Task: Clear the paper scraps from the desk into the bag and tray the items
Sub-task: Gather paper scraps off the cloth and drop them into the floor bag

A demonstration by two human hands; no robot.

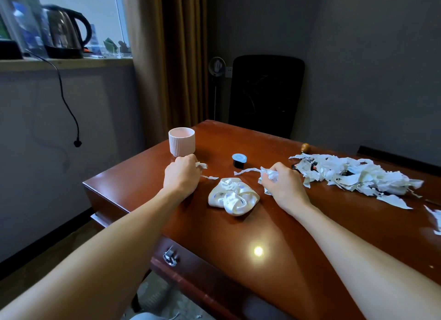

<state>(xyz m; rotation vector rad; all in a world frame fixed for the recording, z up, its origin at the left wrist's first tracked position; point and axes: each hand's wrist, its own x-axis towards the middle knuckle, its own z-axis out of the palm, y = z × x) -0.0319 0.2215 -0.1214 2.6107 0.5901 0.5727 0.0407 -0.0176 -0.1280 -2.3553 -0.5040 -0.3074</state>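
Note:
On the reddish wooden desk [238, 224], my left hand [182, 175] is closed around a small white paper scrap [201, 165], just in front of a ribbed pink cup [181, 142]. A thin scrap [210, 177] lies beside that hand. My right hand [284, 183] grips a crumpled wad of paper scraps [268, 175], with one long strip trailing left. Between the hands lies a crumpled white satin bag [232, 197]. A large heap of torn paper scraps [353, 175] spreads across the desk's right side, partly covering small dark items. No tray is visible.
A small black pod with a blue lid [239, 160] stands behind the bag. A brown wooden knob [305, 148] sits at the far edge. A black chair back [266, 93] stands behind the desk. A kettle [65, 32] sits on the windowsill, its cord hanging down.

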